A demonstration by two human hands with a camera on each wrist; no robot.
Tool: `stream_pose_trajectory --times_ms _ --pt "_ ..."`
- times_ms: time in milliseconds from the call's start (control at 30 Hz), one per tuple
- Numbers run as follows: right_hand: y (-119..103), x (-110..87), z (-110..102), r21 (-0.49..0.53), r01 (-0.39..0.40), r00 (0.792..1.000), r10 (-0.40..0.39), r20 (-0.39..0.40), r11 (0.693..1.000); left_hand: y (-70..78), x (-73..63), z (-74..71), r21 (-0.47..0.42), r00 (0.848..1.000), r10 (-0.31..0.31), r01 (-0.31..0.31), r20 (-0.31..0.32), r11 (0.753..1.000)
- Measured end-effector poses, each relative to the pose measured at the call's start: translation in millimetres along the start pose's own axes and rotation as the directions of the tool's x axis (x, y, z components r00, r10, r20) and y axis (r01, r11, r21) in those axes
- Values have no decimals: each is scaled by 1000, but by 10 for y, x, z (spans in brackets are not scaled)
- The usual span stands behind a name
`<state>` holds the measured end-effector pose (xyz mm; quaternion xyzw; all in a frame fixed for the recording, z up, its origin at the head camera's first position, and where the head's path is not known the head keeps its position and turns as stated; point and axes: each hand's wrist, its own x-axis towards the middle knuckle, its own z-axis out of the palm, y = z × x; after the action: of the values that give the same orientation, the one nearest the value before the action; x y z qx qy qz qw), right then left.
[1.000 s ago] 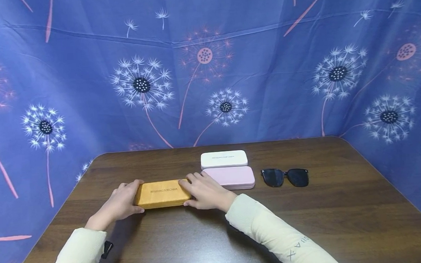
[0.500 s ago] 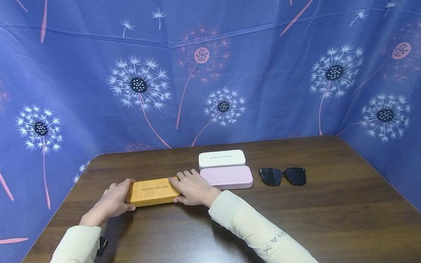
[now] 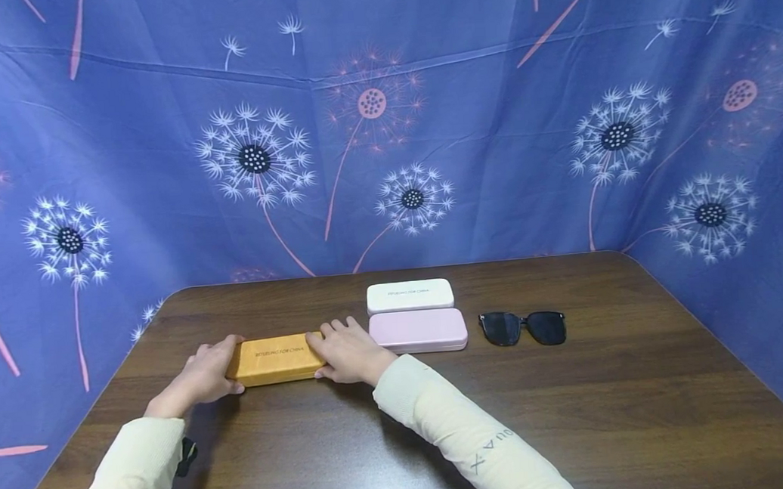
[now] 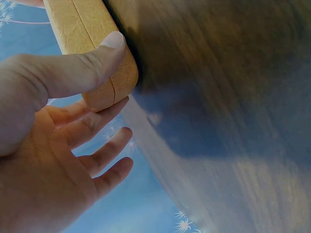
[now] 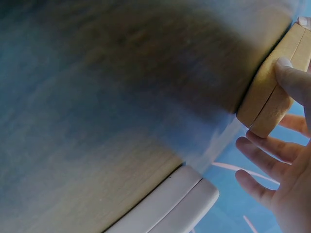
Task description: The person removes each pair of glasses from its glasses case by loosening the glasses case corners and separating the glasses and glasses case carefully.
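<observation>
A yellow-orange glasses case (image 3: 275, 362) with dark lettering on its lid lies left of the table's middle, its lid closed. My left hand (image 3: 203, 374) grips its left end; in the left wrist view the thumb presses the front side across the seam, with fingers behind the end. The right end is held by my right hand (image 3: 350, 353), thumb at the front and fingers over the top and back. A pink glasses case (image 3: 418, 330) sits just right of my right hand. Behind it stands a white glasses case (image 3: 410, 295) with small lettering.
Dark sunglasses (image 3: 522, 328) lie to the right of the pink case. Everything stands on a brown wooden table (image 3: 621, 410). A blue cloth (image 3: 492, 116) with dandelion prints hangs around the table's back and sides.
Both hands have slid the yellow-orange case to the left, away from the pink case, keeping their grip on its ends. The head view has shifted slightly. The other cases and sunglasses have stayed put.
</observation>
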<state>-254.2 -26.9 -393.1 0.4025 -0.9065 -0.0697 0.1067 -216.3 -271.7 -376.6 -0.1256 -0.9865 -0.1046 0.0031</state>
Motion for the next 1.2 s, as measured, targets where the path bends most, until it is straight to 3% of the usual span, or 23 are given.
stream_pose_trajectory --times_ms 567,767,1200 --pt "-3 -8 -37 40 -32 998 30 49 999 -20 0 -16 0 999 -28 28 34 1000" --pt "63 -34 -89 46 -34 999 32 39 998 13 -4 -27 -12 999 -30 30 20 999" --pt "357 -218 -142 66 -84 996 85 -14 994 334 25 -112 5 997 49 -49 -56 999"
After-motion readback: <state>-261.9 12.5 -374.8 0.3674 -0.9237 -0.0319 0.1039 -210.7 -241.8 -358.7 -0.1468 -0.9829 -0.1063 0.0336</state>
